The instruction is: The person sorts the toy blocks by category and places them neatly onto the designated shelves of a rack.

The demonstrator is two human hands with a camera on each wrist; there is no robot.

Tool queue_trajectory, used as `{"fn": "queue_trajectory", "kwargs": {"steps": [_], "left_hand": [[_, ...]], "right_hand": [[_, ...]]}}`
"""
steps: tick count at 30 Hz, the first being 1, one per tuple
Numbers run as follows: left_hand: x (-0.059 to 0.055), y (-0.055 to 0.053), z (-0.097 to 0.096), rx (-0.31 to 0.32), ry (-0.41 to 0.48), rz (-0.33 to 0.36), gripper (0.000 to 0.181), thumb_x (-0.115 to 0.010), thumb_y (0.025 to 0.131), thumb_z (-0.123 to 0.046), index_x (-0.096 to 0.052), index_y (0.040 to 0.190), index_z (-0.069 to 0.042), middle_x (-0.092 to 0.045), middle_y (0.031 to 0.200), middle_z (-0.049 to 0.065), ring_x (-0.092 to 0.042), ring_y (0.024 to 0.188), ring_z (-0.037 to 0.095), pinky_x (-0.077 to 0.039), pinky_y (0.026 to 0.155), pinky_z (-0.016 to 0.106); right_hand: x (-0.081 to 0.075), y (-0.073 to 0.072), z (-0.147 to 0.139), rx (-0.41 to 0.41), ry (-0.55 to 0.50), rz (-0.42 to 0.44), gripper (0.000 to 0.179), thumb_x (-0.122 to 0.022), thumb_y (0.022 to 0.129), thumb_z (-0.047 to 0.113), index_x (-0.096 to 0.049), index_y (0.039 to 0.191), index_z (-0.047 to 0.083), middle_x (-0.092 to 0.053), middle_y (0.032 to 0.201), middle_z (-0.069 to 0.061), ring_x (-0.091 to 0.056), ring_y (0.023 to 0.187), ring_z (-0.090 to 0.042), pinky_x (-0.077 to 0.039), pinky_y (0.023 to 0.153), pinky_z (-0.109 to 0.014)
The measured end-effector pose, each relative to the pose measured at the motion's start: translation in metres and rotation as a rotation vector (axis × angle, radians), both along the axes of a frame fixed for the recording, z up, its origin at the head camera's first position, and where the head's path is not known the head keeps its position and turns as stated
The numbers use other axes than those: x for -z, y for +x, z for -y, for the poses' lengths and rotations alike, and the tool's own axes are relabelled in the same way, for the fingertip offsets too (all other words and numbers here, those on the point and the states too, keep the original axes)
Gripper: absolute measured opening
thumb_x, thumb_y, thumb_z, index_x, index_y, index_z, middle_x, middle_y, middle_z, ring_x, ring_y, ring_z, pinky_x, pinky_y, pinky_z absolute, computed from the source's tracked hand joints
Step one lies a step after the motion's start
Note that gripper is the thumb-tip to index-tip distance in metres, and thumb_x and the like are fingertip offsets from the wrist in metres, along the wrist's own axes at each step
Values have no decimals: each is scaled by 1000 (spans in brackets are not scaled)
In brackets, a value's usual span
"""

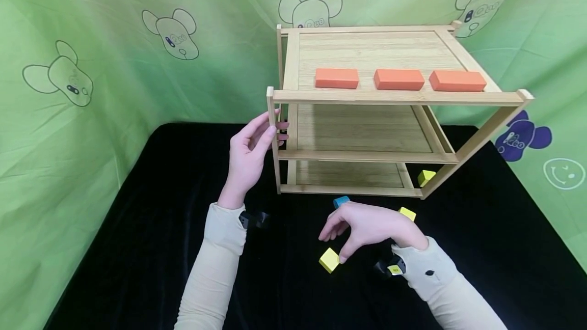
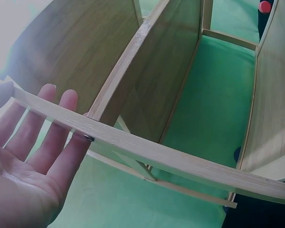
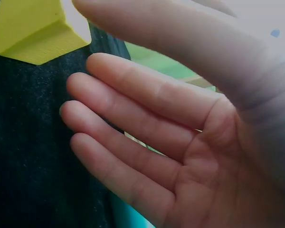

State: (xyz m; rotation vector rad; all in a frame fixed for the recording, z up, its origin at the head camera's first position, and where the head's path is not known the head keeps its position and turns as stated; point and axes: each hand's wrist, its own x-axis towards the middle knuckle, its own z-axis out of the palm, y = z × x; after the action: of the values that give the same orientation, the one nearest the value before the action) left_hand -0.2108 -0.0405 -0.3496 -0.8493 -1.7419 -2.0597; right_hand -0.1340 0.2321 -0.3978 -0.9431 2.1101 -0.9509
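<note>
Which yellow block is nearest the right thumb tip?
The frontmost yellow block, at the right grip's thumb; the second block lies beyond the wrist, the third block by the rack leg.

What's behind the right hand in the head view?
Beyond the right hand, a blue block and a yellow block peek out, each partly covered. Their hidden parts, and anything else the hand covers, cannot be seen.
</note>
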Motion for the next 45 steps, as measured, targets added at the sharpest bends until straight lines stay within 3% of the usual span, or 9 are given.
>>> {"fn": "queue_trajectory", "kwargs": {"steps": [6, 16, 35, 45], "left_hand": [[-1, 0, 1, -16, -16, 8, 32, -56, 106, -7, -61, 136, 2, -72, 114, 20, -73, 92, 30, -60, 88, 46], [-1, 1, 0, 4, 8, 5, 32, -56, 106, -6, -60, 136, 4, -71, 114, 21, -66, 93, 55, -60, 88, 46], [0, 0, 0, 21, 24, 11, 32, -55, 105, -3, -60, 136, 4, -71, 113, 23, -66, 94, 54, -58, 90, 47], [-1, 1, 0, 20, 18, 8, 32, -55, 106, -5, -60, 137, 3, -71, 113, 22, -68, 94, 50, -59, 90, 46]], "right_hand": [[2, 1, 3, -18, 10, 26, 38, -92, 73, 12, -77, 107, 17, -71, 106, 10, -66, 98, -12, -57, 89, -32], [2, 4, 7, -25, 11, 23, 31, -93, 71, 11, -74, 93, 23, -70, 95, 13, -67, 94, -11, -57, 87, -31], [9, 2, 8, 1, -9, 31, 26, -92, 73, 16, -76, 91, 24, -72, 94, 12, -69, 91, -10, -59, 85, -29], [3, 1, 5, 29, -24, -3, 25, -92, 74, 18, -76, 92, 25, -72, 94, 12, -70, 90, -13, -60, 84, -31]]}}
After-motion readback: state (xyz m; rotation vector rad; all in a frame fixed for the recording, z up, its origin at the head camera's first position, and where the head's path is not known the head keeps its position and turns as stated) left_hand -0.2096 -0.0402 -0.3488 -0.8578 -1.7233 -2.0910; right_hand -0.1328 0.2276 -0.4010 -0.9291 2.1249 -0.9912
